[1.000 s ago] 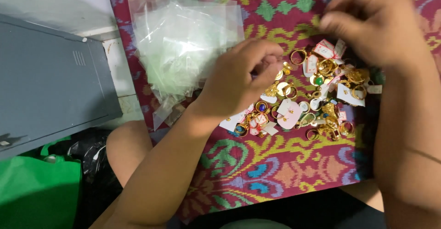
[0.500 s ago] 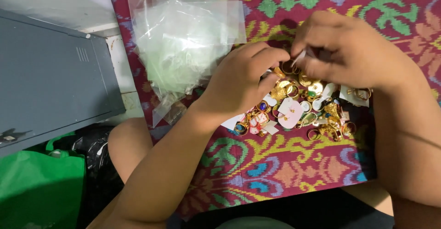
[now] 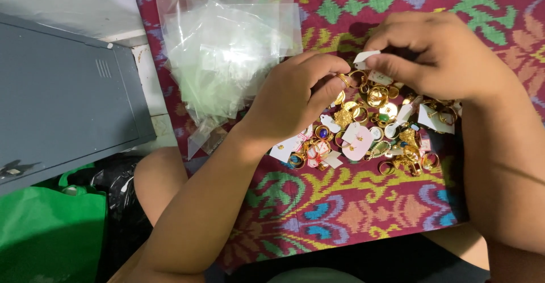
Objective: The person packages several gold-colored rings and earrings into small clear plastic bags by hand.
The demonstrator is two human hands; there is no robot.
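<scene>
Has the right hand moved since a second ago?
Yes. The right hand has come leftward over the ring pile, meeting the left hand.

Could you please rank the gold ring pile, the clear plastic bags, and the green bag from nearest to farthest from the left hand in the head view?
1. Gold ring pile: directly beside the left hand, to its right.
2. Clear plastic bags: up and to its left.
3. Green bag: bottom-left corner, off the patterned cloth.

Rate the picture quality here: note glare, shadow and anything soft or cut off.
Head view: even light, mostly sharp; white glare on the pile of clear plastic bags; soft shadow under the right hand on the patterned red woven cloth; the heap of gold rings with white tags is crisp; the green bag is cut off.
</scene>
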